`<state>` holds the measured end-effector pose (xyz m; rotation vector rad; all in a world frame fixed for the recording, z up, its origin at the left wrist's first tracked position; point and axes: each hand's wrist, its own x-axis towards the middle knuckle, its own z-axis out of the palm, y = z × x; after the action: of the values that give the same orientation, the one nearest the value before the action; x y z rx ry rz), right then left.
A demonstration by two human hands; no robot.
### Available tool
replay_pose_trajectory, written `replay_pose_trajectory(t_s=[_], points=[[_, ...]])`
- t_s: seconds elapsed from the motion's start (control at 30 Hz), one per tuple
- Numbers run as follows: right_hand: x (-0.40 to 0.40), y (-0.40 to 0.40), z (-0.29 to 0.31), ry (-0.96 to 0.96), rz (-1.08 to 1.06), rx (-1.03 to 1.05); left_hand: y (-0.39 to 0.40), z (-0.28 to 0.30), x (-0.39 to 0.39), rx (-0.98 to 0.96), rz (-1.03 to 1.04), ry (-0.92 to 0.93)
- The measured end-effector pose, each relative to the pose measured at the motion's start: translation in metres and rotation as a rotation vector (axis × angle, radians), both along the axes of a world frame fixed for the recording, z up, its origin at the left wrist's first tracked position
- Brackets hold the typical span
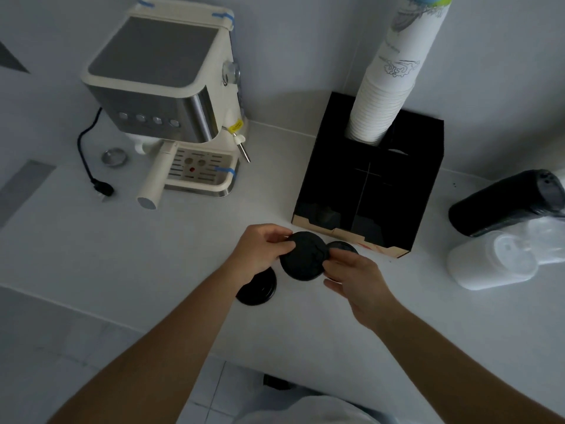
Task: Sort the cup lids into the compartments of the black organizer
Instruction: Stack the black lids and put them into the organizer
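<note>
head view, looking down on a white counter [122, 255]: both hands meet just in front of the black organizer [371, 179]. the left hand [260, 252] has its thumb and fingers curled round the left edge of a large black lid [304, 255], holding it above the counter, tilted so its flat face is toward the camera. the right hand [357, 280] pinches the lid's right edge with thumb and forefinger, the other fingers loosely bent below. a second black lid [344, 246] peeks out just behind the right fingertips — whether the right hand also holds it or it lies on the counter, i cannot tell. a third black lid [258, 290] lies flat on the counter, partly under the left wrist. the organizer stands upright with its open front compartments facing the hands; a tall stack of white paper cups [388, 87] rises from its back compartment. to the left sits a cream espresso machine [171, 96] with its black power cord [87, 157] lying on the counter. at the right edge lie a sleeve of black lids [504, 203] and, just in front of it, a sleeve of white lids [501, 258] — both on their sides.
</note>
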<state>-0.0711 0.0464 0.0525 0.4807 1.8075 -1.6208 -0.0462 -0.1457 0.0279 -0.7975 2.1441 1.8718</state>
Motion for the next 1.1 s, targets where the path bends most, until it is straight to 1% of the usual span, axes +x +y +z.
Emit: replay_pose_trajectory(t_s=[0.1, 0.23, 0.3, 0.4, 0.53, 0.63, 0.73, 0.83, 0.9, 1.0, 1.1], points=[[-0.003, -0.011, -0.001, 0.072, 0.073, 0.048, -0.01, 0.001, 0.007, 0.042, 0.049, -0.004], [-0.004, -0.028, 0.005, 0.109, 0.18, 0.084, -0.023, 0.003, 0.022, 0.044, 0.127, 0.009], [-0.004, -0.037, 0.008, 0.097, 0.29, 0.122, -0.029, 0.007, 0.03, 0.094, 0.144, 0.003], [-0.004, -0.047, 0.011, 0.087, 0.499, 0.166, -0.04, 0.014, 0.04, 0.137, 0.114, -0.012], [-0.011, -0.06, 0.015, 0.167, 0.646, 0.216, -0.05, 0.019, 0.047, 0.087, 0.062, -0.036], [-0.015, -0.072, 0.016, 0.237, 0.738, 0.289, -0.053, 0.02, 0.051, 0.034, 0.067, -0.006], [-0.021, -0.08, 0.012, 0.214, 0.69, 0.242, -0.054, 0.015, 0.056, -0.025, 0.163, 0.02], [-0.023, -0.086, 0.007, 0.146, 0.588, 0.178, -0.051, 0.009, 0.069, 0.041, 0.27, -0.021], [-0.02, -0.09, 0.0, 0.108, 0.565, 0.176, -0.048, 0.002, 0.078, 0.069, 0.336, -0.048], [-0.014, -0.095, -0.016, 0.069, 0.553, 0.18, -0.045, -0.012, 0.086, 0.022, 0.442, -0.074], [-0.009, -0.095, -0.03, 0.058, 0.556, 0.207, -0.042, -0.022, 0.09, -0.014, 0.47, -0.092]])
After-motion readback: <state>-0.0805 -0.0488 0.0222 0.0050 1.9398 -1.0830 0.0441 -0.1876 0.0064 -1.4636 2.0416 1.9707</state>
